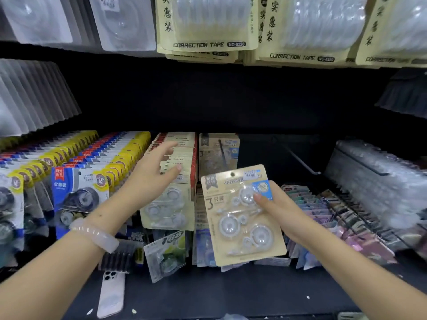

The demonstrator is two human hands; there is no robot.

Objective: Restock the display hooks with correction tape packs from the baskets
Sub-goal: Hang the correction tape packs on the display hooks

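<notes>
1. The right hand grips a tan correction tape pack by its right edge, thumb pressed on the front blister, holding it upright in front of the display.
2. The left hand holds nothing; its fingers are spread and relaxed, reaching over a row of tan packs hanging on a hook.
3. A bare hook juts out just right of the held pack.
4. A white phone lies on the dark shelf below.
</notes>
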